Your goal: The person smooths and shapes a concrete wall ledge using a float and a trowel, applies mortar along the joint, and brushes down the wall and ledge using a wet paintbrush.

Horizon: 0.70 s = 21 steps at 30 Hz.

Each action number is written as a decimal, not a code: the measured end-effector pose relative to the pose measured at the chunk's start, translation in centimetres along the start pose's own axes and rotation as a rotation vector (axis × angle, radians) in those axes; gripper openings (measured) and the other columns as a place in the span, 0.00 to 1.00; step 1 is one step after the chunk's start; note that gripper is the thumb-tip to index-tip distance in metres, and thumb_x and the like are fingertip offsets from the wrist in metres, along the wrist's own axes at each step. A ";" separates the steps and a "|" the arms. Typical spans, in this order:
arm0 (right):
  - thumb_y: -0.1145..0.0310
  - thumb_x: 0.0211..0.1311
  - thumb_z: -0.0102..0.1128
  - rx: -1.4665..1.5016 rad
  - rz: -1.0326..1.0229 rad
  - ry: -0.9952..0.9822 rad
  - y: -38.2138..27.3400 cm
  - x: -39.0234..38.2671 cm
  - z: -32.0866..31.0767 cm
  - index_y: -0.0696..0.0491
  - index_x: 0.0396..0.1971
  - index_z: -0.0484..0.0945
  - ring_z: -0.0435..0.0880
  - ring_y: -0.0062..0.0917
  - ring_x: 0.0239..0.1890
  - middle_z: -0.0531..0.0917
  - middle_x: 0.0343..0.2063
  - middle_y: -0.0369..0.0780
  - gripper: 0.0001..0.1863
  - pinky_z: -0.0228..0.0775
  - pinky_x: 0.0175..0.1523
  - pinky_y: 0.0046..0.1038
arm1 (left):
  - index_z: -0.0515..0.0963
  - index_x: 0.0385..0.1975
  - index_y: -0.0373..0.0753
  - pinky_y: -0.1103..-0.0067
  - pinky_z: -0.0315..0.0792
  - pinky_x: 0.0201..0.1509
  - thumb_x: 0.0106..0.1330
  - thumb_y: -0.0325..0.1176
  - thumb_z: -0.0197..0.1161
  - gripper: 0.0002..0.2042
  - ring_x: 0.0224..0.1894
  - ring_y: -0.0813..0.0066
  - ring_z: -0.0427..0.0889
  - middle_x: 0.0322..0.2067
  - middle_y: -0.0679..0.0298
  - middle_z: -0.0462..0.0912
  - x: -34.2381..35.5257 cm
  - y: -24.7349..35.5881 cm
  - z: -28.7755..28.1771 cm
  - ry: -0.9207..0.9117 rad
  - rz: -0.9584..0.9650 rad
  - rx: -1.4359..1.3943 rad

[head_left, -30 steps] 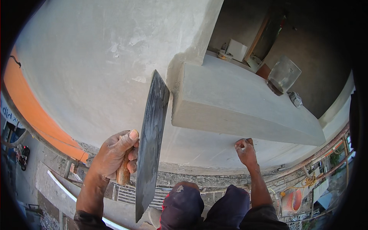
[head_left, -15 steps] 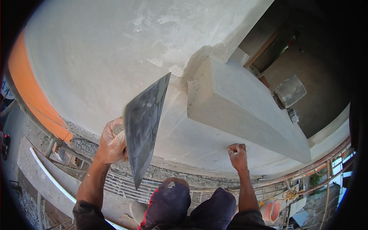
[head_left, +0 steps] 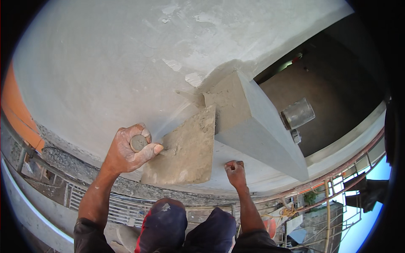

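left hand (head_left: pixel 128 149): bare, no glove, smeared with pale grey dust and dried plaster over knuckles and fingers
right hand (head_left: pixel 235 170): bare, ungloved, dusty, fingertips crusted with grey
forearms: uncovered from wrist to near the elbow
sleeves: short and dark, almost black, ending at the lower edge of the view
trousers: dark navy over both knees, a red stripe along one leg, a pale plaster splash on the left knee

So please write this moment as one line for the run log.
left hand: grips trowel handle | trowel: flat against plaster wall beside ledge | right hand: fist on wall
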State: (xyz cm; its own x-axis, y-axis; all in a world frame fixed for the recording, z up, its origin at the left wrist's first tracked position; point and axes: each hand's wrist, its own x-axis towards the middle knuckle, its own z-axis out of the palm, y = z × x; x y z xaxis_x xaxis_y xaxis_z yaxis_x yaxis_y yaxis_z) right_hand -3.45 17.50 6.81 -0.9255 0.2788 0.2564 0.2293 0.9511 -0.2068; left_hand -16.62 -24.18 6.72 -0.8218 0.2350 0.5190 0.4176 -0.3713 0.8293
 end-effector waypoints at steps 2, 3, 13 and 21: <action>0.67 0.57 0.63 0.009 0.032 -0.005 -0.4 0.0 0.1 0.57 0.31 0.80 0.75 0.31 0.37 0.78 0.27 0.43 0.09 0.70 0.42 0.31 | 0.70 0.20 0.39 0.80 0.62 0.22 0.56 0.36 0.73 0.15 0.19 0.82 0.69 0.17 0.67 0.71 -0.1 -0.1 -0.5 -0.010 0.005 0.014; 0.67 0.57 0.63 -0.003 0.033 -0.004 -0.5 0.1 0.0 0.57 0.31 0.80 0.75 0.31 0.37 0.78 0.27 0.43 0.09 0.70 0.42 0.31 | 0.70 0.20 0.39 0.80 0.62 0.22 0.55 0.36 0.73 0.15 0.19 0.82 0.69 0.17 0.67 0.71 -0.1 -0.1 -0.7 -0.023 0.008 0.045; 0.65 0.58 0.64 -0.061 0.027 -0.004 0.3 0.3 0.3 0.55 0.31 0.79 0.74 0.31 0.36 0.80 0.25 0.41 0.09 0.70 0.41 0.32 | 0.71 0.16 0.39 0.80 0.63 0.22 0.55 0.40 0.73 0.18 0.19 0.82 0.70 0.15 0.69 0.72 0.7 0.2 -0.7 -0.063 -0.132 -0.008; 0.65 0.58 0.63 -0.048 0.013 0.003 0.2 0.3 0.6 0.54 0.31 0.79 0.75 0.31 0.38 0.80 0.26 0.41 0.08 0.70 0.42 0.32 | 0.71 0.15 0.39 0.80 0.62 0.21 0.54 0.42 0.73 0.19 0.18 0.82 0.69 0.13 0.68 0.70 1.0 0.1 -1.1 -0.073 -0.095 0.071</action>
State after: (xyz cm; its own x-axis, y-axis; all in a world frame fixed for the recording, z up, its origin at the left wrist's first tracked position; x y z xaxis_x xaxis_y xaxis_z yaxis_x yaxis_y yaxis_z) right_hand -3.81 17.72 6.28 -0.9216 0.2913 0.2564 0.2553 0.9527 -0.1647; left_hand -17.83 -24.94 7.07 -0.8294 0.3317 0.4494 0.3682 -0.2803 0.8865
